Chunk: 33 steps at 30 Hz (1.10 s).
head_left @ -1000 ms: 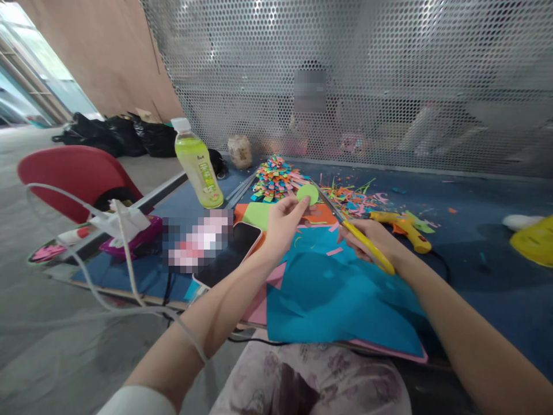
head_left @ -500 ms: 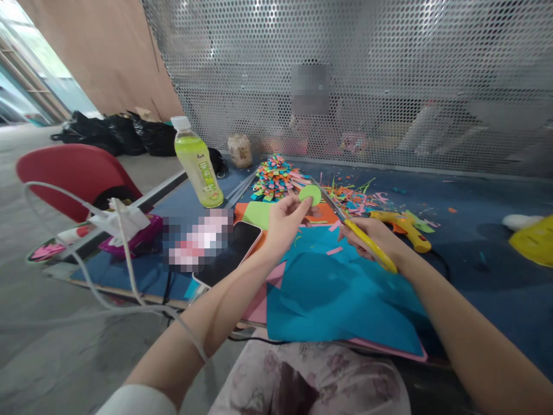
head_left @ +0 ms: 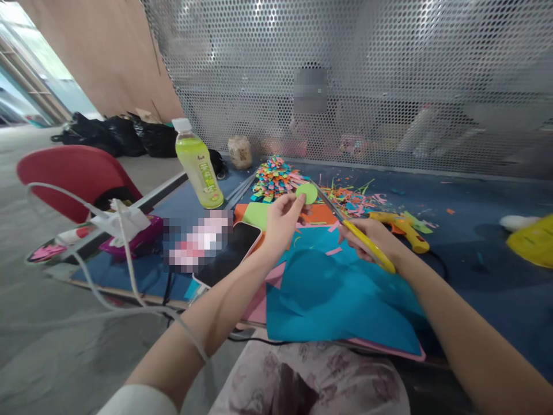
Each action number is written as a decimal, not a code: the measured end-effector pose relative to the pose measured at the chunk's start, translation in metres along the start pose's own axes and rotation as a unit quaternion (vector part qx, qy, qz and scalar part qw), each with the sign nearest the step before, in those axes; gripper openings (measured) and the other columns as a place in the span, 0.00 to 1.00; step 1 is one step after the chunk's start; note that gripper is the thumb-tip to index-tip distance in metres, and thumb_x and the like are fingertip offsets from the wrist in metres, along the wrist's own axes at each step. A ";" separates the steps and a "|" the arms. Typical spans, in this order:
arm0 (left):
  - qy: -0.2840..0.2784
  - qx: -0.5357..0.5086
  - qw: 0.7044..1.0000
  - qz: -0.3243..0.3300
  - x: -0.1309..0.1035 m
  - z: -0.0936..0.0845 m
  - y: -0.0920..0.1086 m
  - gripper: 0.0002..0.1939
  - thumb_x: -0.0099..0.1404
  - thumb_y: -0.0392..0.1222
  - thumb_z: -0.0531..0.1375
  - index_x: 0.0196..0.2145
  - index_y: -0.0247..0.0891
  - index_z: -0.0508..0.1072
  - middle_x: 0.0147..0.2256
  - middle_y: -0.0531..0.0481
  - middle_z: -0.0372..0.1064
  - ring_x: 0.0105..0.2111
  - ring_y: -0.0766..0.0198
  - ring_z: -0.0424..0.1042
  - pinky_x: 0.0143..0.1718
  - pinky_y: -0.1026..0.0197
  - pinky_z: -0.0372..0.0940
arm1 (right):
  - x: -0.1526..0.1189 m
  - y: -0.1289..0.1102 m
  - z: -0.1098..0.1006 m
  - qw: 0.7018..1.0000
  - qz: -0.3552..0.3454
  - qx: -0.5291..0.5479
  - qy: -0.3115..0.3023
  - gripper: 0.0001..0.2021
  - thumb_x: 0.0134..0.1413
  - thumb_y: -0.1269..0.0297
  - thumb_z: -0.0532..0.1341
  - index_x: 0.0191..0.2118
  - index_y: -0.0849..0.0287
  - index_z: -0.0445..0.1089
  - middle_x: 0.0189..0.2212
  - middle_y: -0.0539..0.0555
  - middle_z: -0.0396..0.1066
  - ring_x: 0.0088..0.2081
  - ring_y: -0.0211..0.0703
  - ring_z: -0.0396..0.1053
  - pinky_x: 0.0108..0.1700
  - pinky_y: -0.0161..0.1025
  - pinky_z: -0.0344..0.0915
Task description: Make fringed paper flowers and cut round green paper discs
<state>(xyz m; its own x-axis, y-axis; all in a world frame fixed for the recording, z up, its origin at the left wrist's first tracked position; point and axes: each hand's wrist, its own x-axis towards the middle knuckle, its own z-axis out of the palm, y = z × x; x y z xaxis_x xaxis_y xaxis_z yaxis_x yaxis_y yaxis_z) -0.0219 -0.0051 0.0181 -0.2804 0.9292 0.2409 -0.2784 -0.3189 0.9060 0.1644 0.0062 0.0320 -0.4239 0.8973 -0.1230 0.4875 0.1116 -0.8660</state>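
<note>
Between the thumb and fingers of my left hand (head_left: 283,218) is a round green paper disc (head_left: 306,194). My right hand (head_left: 367,237) grips yellow-handled scissors (head_left: 369,245), their metal blades pointing up and left beside the disc's right edge. I cannot tell whether the blades touch the paper. Under both hands lie a large blue paper sheet (head_left: 332,294) and part of an orange sheet (head_left: 324,214). Behind the disc stands a cone-shaped pile of curled paper strips (head_left: 276,178) in several colours, with loose paper scraps (head_left: 352,196) to its right.
A drink bottle (head_left: 199,167) stands at the left, near a black-screened phone (head_left: 228,253). A yellow glue gun (head_left: 408,233) lies right of my right hand. White cables (head_left: 129,259) hang over the left edge by a purple tissue box (head_left: 133,236). A perforated metal panel (head_left: 389,52) rises behind.
My left hand has shifted slightly left with the green disc, which sits a little farther from the scissor blades. My right hand has barely moved.
</note>
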 end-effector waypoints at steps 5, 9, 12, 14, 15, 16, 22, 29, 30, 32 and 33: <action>-0.015 0.017 0.999 0.034 0.003 -0.003 -0.004 0.12 0.57 0.47 0.62 0.25 0.36 0.67 0.21 0.54 0.66 0.19 0.71 0.65 0.19 0.68 0.61 | 0.002 0.004 -0.001 1.000 -0.015 -0.019 -0.002 0.22 0.45 0.42 0.60 0.25 0.60 0.63 0.12 0.42 0.51 0.11 0.31 0.52 0.14 0.32 0.48; -0.028 0.047 0.997 0.055 0.003 -0.004 -0.005 0.11 0.58 0.46 0.61 0.25 0.36 0.67 0.20 0.55 0.65 0.18 0.72 0.63 0.19 0.67 0.60 | 0.005 0.008 -0.002 0.998 -0.038 -0.040 0.006 0.22 0.45 0.42 0.60 0.25 0.60 0.62 0.13 0.43 0.53 0.12 0.31 0.53 0.15 0.32 0.49; -0.033 0.060 0.996 0.060 0.003 -0.005 -0.005 0.12 0.58 0.46 0.61 0.24 0.37 0.67 0.20 0.55 0.64 0.17 0.73 0.62 0.19 0.67 0.59 | 0.005 0.008 -0.003 0.998 -0.044 -0.047 0.009 0.21 0.46 0.43 0.60 0.25 0.59 0.62 0.14 0.43 0.53 0.12 0.32 0.53 0.15 0.33 0.50; -0.035 0.067 0.995 0.062 0.003 -0.005 -0.005 0.12 0.59 0.47 0.60 0.24 0.37 0.67 0.20 0.55 0.63 0.17 0.73 0.61 0.19 0.67 0.59 | 0.004 0.006 -0.004 0.998 -0.036 -0.050 0.007 0.21 0.47 0.43 0.59 0.25 0.59 0.62 0.14 0.43 0.53 0.12 0.32 0.54 0.16 0.33 0.50; -0.034 0.071 0.995 0.062 0.002 -0.004 -0.005 0.13 0.59 0.47 0.60 0.24 0.37 0.67 0.20 0.55 0.63 0.18 0.73 0.61 0.19 0.67 0.58 | 0.003 0.005 -0.004 0.998 -0.032 -0.051 0.006 0.20 0.48 0.44 0.59 0.26 0.59 0.62 0.14 0.43 0.53 0.12 0.32 0.54 0.16 0.33 0.50; -0.032 0.074 0.995 0.061 0.002 -0.004 -0.005 0.13 0.59 0.48 0.60 0.24 0.37 0.67 0.20 0.55 0.63 0.18 0.73 0.61 0.19 0.67 0.57 | 0.002 0.003 -0.004 0.998 -0.030 -0.052 0.004 0.20 0.49 0.45 0.59 0.26 0.59 0.63 0.14 0.43 0.53 0.12 0.32 0.53 0.16 0.33 0.50; -0.002 0.089 0.993 0.074 0.003 -0.004 -0.006 0.16 0.59 0.51 0.59 0.23 0.38 0.63 0.19 0.57 0.57 0.18 0.73 0.56 0.20 0.68 0.53 | -0.002 -0.001 -0.004 0.999 -0.016 -0.036 -0.007 0.20 0.48 0.44 0.60 0.25 0.58 0.61 0.14 0.43 0.52 0.12 0.32 0.53 0.16 0.34 0.49; 0.027 0.101 0.990 0.094 0.006 -0.006 -0.008 0.13 0.60 0.49 0.59 0.27 0.38 0.65 0.23 0.56 0.59 0.21 0.73 0.58 0.21 0.68 0.56 | -0.004 -0.005 -0.001 0.999 -0.015 -0.036 -0.008 0.22 0.46 0.42 0.60 0.25 0.58 0.60 0.13 0.43 0.50 0.12 0.31 0.51 0.16 0.34 0.48; 0.024 0.090 0.992 0.089 0.007 -0.006 -0.008 0.12 0.59 0.49 0.59 0.28 0.38 0.66 0.24 0.56 0.61 0.21 0.72 0.60 0.21 0.68 0.57 | -0.004 -0.005 -0.001 0.999 -0.015 -0.035 -0.007 0.22 0.46 0.41 0.59 0.25 0.58 0.61 0.13 0.43 0.50 0.12 0.31 0.51 0.16 0.34 0.48; 0.009 0.062 0.996 0.071 0.006 -0.005 -0.008 0.12 0.58 0.49 0.60 0.29 0.38 0.66 0.24 0.55 0.64 0.22 0.70 0.64 0.21 0.67 0.59 | -0.005 -0.006 -0.001 0.999 -0.015 -0.033 -0.005 0.23 0.46 0.40 0.59 0.25 0.58 0.61 0.13 0.42 0.50 0.12 0.31 0.51 0.16 0.34 0.47; -0.003 0.050 0.997 0.062 0.006 -0.004 -0.007 0.12 0.58 0.49 0.61 0.30 0.38 0.66 0.24 0.54 0.65 0.22 0.70 0.65 0.21 0.67 0.60 | -0.005 -0.006 -0.001 0.999 -0.013 -0.032 -0.004 0.23 0.46 0.40 0.59 0.25 0.58 0.60 0.13 0.42 0.50 0.11 0.31 0.51 0.15 0.34 0.47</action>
<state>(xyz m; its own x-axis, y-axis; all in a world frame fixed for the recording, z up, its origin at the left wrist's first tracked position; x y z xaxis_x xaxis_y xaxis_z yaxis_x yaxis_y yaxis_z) -0.0255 0.0016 0.0111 -0.3017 0.8851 0.3543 -0.1482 -0.4107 0.8997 0.1641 0.0012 0.0383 -0.4439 0.8899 -0.1051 0.5235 0.1623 -0.8364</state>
